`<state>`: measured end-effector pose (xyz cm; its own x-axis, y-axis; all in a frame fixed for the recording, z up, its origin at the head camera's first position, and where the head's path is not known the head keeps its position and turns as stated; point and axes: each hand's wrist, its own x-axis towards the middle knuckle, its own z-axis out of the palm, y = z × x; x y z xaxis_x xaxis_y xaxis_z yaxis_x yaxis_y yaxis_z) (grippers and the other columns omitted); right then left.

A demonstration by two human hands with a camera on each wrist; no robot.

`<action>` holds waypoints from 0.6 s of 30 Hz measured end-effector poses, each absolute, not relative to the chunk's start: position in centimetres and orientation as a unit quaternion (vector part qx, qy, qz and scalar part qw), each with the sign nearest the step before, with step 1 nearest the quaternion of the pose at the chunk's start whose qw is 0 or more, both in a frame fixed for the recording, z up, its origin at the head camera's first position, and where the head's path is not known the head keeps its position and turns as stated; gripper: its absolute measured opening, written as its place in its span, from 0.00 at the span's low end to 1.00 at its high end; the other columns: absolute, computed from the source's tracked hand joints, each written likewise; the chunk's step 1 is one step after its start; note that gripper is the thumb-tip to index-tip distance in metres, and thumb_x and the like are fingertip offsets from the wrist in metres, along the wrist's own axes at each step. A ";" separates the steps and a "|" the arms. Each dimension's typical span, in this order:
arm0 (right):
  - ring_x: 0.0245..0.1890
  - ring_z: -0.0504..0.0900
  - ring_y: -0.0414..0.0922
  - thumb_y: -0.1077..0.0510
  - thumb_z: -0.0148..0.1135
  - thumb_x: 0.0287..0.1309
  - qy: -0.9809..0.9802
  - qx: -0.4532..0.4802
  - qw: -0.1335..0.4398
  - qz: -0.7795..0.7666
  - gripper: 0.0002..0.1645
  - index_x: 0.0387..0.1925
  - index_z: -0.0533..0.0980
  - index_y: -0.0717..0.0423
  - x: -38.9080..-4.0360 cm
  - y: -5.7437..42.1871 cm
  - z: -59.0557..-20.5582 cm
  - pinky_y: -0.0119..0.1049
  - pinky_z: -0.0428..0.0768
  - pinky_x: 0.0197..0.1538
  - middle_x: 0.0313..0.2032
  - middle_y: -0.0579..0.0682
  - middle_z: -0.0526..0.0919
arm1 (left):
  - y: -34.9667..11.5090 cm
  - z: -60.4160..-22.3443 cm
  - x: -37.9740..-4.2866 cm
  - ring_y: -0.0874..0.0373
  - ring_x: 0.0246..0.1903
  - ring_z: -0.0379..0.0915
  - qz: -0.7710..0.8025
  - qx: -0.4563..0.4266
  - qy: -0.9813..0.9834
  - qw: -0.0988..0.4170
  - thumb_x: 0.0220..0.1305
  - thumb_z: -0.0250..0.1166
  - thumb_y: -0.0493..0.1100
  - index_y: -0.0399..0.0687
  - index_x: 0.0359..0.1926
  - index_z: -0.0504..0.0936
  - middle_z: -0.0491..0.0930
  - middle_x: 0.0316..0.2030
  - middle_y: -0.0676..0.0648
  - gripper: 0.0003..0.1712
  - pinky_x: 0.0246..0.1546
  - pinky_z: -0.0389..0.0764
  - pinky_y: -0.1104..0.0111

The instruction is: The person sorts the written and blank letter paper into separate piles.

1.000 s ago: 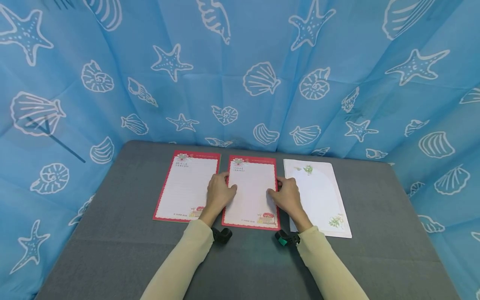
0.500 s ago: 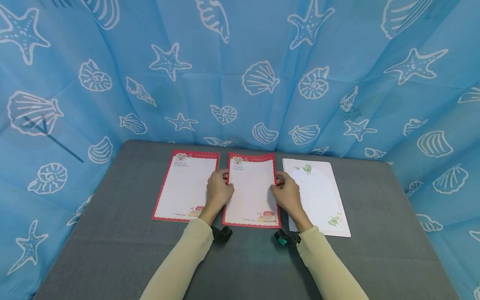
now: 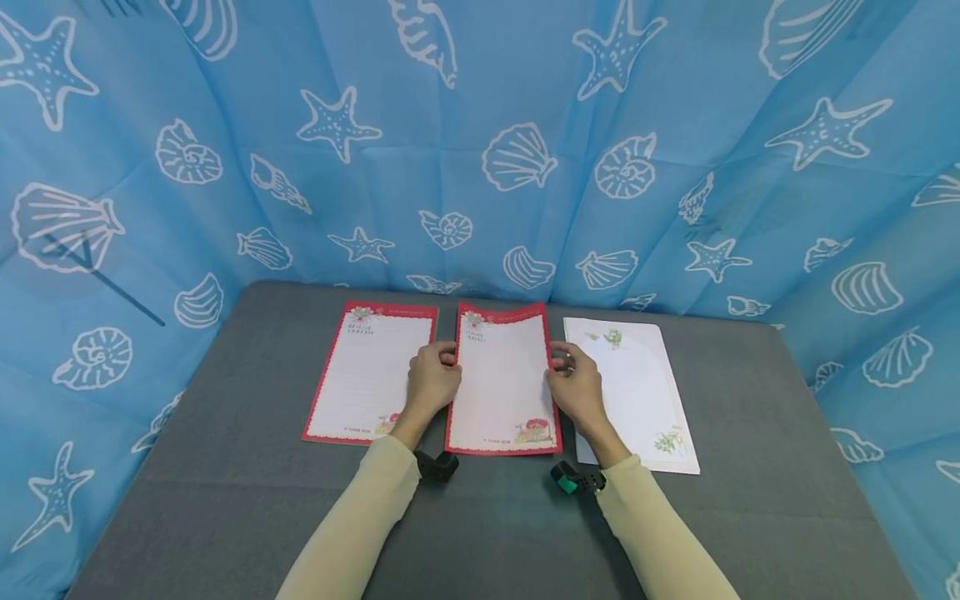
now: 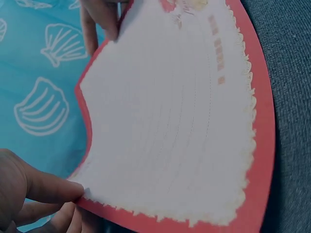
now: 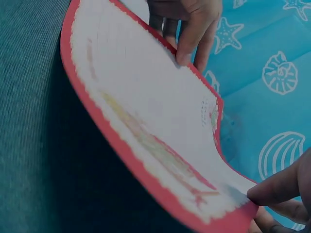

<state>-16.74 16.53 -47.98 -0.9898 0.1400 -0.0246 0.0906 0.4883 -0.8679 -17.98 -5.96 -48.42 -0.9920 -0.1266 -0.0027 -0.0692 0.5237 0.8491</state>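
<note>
On the grey counter, in the middle of a row of three sheets, the red-bordered sheet is lifted and bowed off the surface. The left hand pinches its left edge, the right hand its right edge, fingers curled on the paper. A matching red sheet lies left, a white sheet right.

Matt paper sheet, grey cloth tbl

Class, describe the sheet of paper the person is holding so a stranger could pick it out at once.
On the grey table lie three sheets in a row. It is the middle sheet, red-bordered, pinched by the left hand and right hand; alone, it bows upward.
</note>
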 end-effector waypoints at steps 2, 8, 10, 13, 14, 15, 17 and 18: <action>0.40 0.81 0.51 0.71 0.58 0.62 -0.854 -0.070 0.028 0.515 0.28 0.65 0.74 0.61 -16.7 16.4 -47.8 0.30 0.75 0.34 0.46 0.63 0.82 | -6.1 -48.3 -18.0 0.54 0.33 0.84 -0.482 0.052 -0.874 0.032 0.62 0.66 0.32 0.40 0.57 0.84 0.85 0.34 0.46 0.21 0.42 0.80 0.51; 0.39 0.83 0.52 0.71 0.59 0.62 -0.820 -0.063 0.039 0.568 0.26 0.62 0.75 0.63 -16.5 15.6 -47.3 0.27 0.76 0.35 0.44 0.65 0.83 | -7.4 -47.6 -18.1 0.54 0.32 0.84 -0.486 0.053 -0.871 0.037 0.64 0.66 0.33 0.41 0.57 0.84 0.86 0.34 0.46 0.20 0.39 0.81 0.53; 0.38 0.83 0.52 0.71 0.59 0.62 -0.813 -0.055 0.043 0.579 0.25 0.61 0.76 0.64 -16.5 15.2 -47.2 0.27 0.76 0.35 0.43 0.65 0.83 | -8.1 -47.5 -18.1 0.53 0.33 0.85 -0.489 0.054 -0.870 0.037 0.64 0.66 0.33 0.40 0.57 0.84 0.86 0.34 0.44 0.19 0.38 0.82 0.54; 0.37 0.84 0.50 0.71 0.60 0.63 -0.806 -0.048 0.043 0.588 0.24 0.60 0.77 0.64 -16.6 14.5 -47.1 0.28 0.77 0.34 0.42 0.64 0.84 | -9.3 -47.2 -18.1 0.50 0.37 0.86 -0.495 0.055 -0.867 0.038 0.65 0.66 0.33 0.39 0.57 0.84 0.87 0.36 0.42 0.19 0.41 0.82 0.53; 0.36 0.83 0.49 0.71 0.60 0.62 -0.804 -0.046 0.042 0.591 0.23 0.60 0.77 0.64 -16.6 14.2 -47.1 0.28 0.77 0.33 0.42 0.64 0.84 | -9.8 -47.1 -18.0 0.48 0.38 0.86 -0.497 0.056 -0.865 0.036 0.65 0.66 0.33 0.39 0.57 0.84 0.87 0.37 0.41 0.19 0.42 0.82 0.52; 0.35 0.83 0.47 0.71 0.60 0.62 -0.802 -0.045 0.041 0.594 0.23 0.60 0.77 0.64 -16.7 13.9 -47.1 0.28 0.77 0.33 0.41 0.64 0.84 | -10.2 -47.0 -18.0 0.47 0.39 0.86 -0.499 0.056 -0.864 0.035 0.65 0.66 0.33 0.39 0.57 0.84 0.87 0.38 0.40 0.19 0.43 0.82 0.52; 0.33 0.82 0.46 0.71 0.60 0.63 -0.797 -0.043 0.034 0.602 0.23 0.59 0.77 0.64 -16.9 13.3 -47.2 0.29 0.77 0.32 0.40 0.63 0.84 | -11.1 -46.8 -18.0 0.46 0.41 0.85 -0.503 0.059 -0.861 0.033 0.65 0.66 0.34 0.40 0.57 0.84 0.86 0.40 0.39 0.19 0.43 0.83 0.51; 0.33 0.81 0.46 0.71 0.60 0.63 -0.794 -0.041 0.031 0.606 0.23 0.59 0.77 0.64 -17.0 12.9 -47.3 0.29 0.78 0.32 0.40 0.63 0.84 | -11.6 -46.8 -18.0 0.45 0.42 0.85 -0.504 0.061 -0.861 0.031 0.66 0.66 0.34 0.40 0.57 0.84 0.86 0.40 0.39 0.19 0.42 0.83 0.51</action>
